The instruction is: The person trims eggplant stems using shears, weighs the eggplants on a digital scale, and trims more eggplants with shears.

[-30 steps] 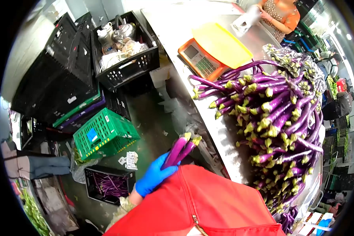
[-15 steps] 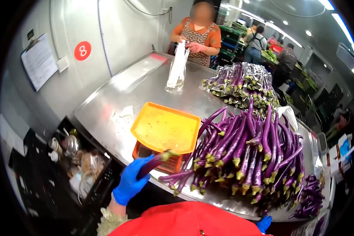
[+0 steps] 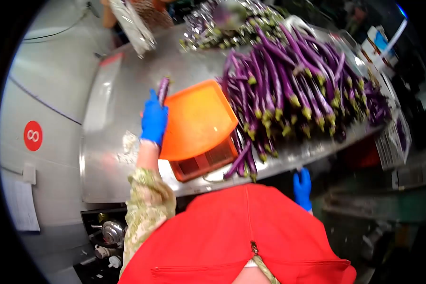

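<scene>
1 eggplant (image 3: 163, 91) held in left grip (image 3: 154, 118), end jutting beyond; right grip (image 3: 302, 188) closure unclear.

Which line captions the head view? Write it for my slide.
Gloved left hand holding an eggplant beside an orange scale tray, with more eggplants piled on the metal table.

Purple eggplant (image 3: 163, 91), slightly tilted, in the left hand (image 3: 154, 119), beside the orange tray (image 3: 199, 119).
</scene>
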A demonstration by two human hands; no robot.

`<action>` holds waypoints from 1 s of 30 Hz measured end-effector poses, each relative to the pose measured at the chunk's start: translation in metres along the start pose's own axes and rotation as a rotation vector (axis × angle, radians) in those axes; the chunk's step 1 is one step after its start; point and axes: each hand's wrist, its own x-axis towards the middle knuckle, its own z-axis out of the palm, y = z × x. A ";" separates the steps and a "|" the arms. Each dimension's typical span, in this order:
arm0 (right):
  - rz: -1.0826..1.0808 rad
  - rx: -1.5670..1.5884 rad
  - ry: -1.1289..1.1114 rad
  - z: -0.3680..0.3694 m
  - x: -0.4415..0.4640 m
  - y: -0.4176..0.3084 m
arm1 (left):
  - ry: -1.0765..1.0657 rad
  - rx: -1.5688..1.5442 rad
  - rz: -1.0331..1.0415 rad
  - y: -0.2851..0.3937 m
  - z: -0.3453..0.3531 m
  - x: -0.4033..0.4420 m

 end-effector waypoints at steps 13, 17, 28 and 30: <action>-0.623 0.259 0.146 -0.088 0.237 -0.228 | -0.222 -0.193 0.288 -0.023 0.030 0.001; -0.388 -0.102 -0.136 -0.045 0.364 -0.195 | -0.055 -0.047 0.225 -0.038 0.014 -0.002; -0.012 0.299 -0.582 -0.014 0.417 -0.170 | 0.212 -0.748 -0.021 -0.031 -0.085 -0.144; 0.138 0.664 -0.593 -0.038 0.391 -0.183 | 0.266 -0.802 -0.043 -0.042 -0.090 -0.164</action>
